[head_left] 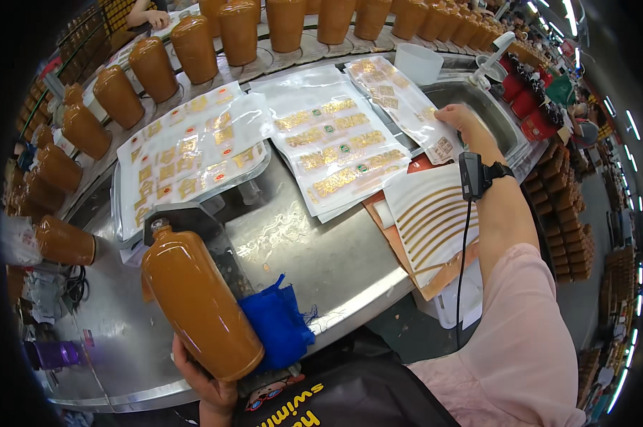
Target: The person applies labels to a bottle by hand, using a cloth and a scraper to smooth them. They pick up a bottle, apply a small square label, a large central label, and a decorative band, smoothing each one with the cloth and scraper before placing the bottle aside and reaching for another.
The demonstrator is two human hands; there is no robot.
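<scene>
A glossy brown ceramic bottle (197, 306) lies tilted in front of me, its narrow neck pointing away into a dark angled stand (186, 213). My left hand (204, 377) is wrapped round its base. Beside the bottle is a crumpled blue cloth (278, 324). Farther right, my right hand (464, 122) pinches at the right edge of a sheet of gold labels (399, 103); whether a single label is between the fingertips cannot be made out. Two more label sheets lie nearby, a middle sheet (335, 142) with gold script and a left sheet (193, 149) with red dots.
A sheet of curved gold strips (435, 220) lies at the metal table's (286, 249) right edge. Behind it are a sink (471, 99), a tap (496, 57) and a white tub (417, 64). Brown bottles (239, 32) line a curved conveyor. Another person's hand (157, 19) shows far left.
</scene>
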